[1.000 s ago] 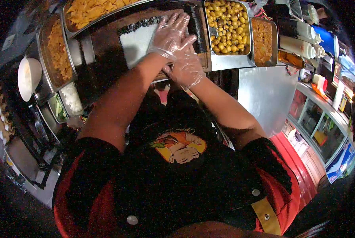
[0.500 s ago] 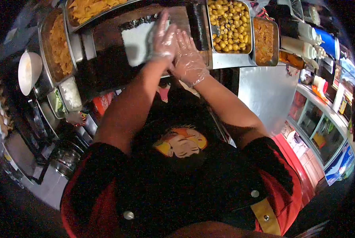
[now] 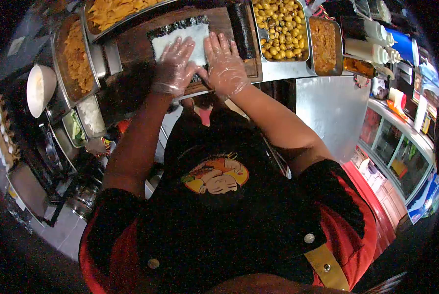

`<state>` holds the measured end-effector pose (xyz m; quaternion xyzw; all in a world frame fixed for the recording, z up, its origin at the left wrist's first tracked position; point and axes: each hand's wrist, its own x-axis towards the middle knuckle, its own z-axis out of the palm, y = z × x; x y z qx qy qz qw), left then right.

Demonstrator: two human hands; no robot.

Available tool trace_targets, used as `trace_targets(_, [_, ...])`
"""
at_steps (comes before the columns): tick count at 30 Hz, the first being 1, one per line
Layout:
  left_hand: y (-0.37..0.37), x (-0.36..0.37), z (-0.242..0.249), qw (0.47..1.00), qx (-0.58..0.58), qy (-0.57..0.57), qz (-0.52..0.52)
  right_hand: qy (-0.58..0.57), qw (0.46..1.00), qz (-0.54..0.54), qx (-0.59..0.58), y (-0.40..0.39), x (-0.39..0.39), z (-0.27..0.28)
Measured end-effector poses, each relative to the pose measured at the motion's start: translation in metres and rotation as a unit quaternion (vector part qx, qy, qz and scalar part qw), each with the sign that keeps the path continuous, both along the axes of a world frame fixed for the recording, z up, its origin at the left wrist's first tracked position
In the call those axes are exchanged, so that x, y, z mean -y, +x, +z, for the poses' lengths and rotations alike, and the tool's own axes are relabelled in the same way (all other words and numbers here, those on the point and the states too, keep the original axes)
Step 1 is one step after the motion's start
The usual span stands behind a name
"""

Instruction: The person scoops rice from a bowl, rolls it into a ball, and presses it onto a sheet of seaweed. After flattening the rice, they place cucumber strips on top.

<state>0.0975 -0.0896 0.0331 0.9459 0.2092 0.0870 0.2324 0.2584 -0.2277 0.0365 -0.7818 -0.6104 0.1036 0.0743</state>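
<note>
A dark seaweed sheet (image 3: pixel 198 21) lies on a brown wooden board (image 3: pixel 131 30), and a layer of white rice (image 3: pixel 180 33) covers most of it. The sheet's far edge shows as a bare black strip. My left hand (image 3: pixel 174 66), in a clear plastic glove, lies flat on the rice with its fingers stretched out. My right hand (image 3: pixel 226 66), gloved the same way, is stretched flat along the sheet's right edge. Both thumbs come close together near the board's front edge. The palms hide the near part of the sheet.
Right of the sheet lies a long black roll (image 3: pixel 241 34). Beyond it stand a tray of small yellow-brown round pieces (image 3: pixel 281 29) and a tray of reddish-brown food (image 3: pixel 324 46). Orange food trays (image 3: pixel 77 61) (image 3: pixel 112 12) flank the board's left and back. A white bowl (image 3: pixel 39 90) sits far left.
My left hand has moved left and down from beside the right hand and now lies flat on the rice. My right hand has shifted slightly, its fingers still stretched out.
</note>
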Motion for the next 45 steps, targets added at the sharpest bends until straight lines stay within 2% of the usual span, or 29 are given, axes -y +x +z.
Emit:
trace_targets(6, [0.003,-0.003,-0.007,0.996,-0.033,0.051,-0.059,-0.002,1.0,0.017,0.006,-0.005,0.021,0.006])
trace_targets(9, [0.011,-0.007,-0.01,0.993,-0.039,0.063,-0.092,-0.032,0.999,0.026,-0.019,-0.007,0.037,0.015])
trace_targets(11, [0.019,-0.008,-0.01,0.987,-0.019,0.063,-0.149,-0.029,0.997,0.049,-0.061,-0.003,0.05,0.015])
trace_targets(12, [0.024,-0.009,-0.008,0.982,-0.064,0.074,-0.161,-0.03,0.997,0.05,-0.06,0.0,0.053,0.014])
trace_targets(14, [0.024,-0.004,-0.002,0.982,-0.074,0.069,-0.162,0.011,0.994,0.022,-0.103,0.002,0.063,0.01])
trace_targets(19, [0.009,0.001,-0.003,0.975,-0.081,0.066,-0.196,0.027,0.997,0.004,-0.078,0.001,0.049,0.008])
trace_targets(21, [0.007,0.003,-0.004,0.981,-0.056,0.022,-0.182,0.021,0.998,0.003,-0.067,0.002,0.042,0.008])
trace_targets(24, [0.007,0.009,-0.008,0.988,-0.03,0.02,-0.148,0.014,0.998,0.011,-0.055,0.003,0.034,0.008])
trace_targets(28, [0.016,0.02,-0.019,0.993,-0.009,0.063,-0.103,-0.003,0.999,0.003,-0.048,0.004,0.022,0.003])
trace_targets(30, [0.023,0.025,-0.023,0.995,-0.027,0.084,-0.05,-0.004,0.999,0.005,-0.045,0.004,0.019,-0.005])
trace_targets(33, [0.032,0.02,-0.023,0.993,-0.063,0.096,-0.039,0.008,1.0,0.022,0.001,0.008,0.011,-0.013])
trace_targets(37, [0.045,0.005,-0.018,0.989,-0.076,0.118,-0.034,0.024,0.999,0.013,-0.018,0.017,-0.007,-0.015])
trace_targets(40, [0.057,-0.008,-0.011,0.973,-0.182,0.133,-0.047,0.022,1.0,0.005,-0.017,0.026,-0.029,-0.019])
trace_targets(42, [0.063,-0.016,-0.01,0.969,-0.19,0.151,-0.051,0.024,1.0,-0.001,-0.016,0.028,-0.035,-0.014])
trace_targets(45, [0.056,-0.011,-0.007,0.968,-0.184,0.157,-0.061,-0.032,0.999,0.023,0.033,0.028,-0.033,-0.004])
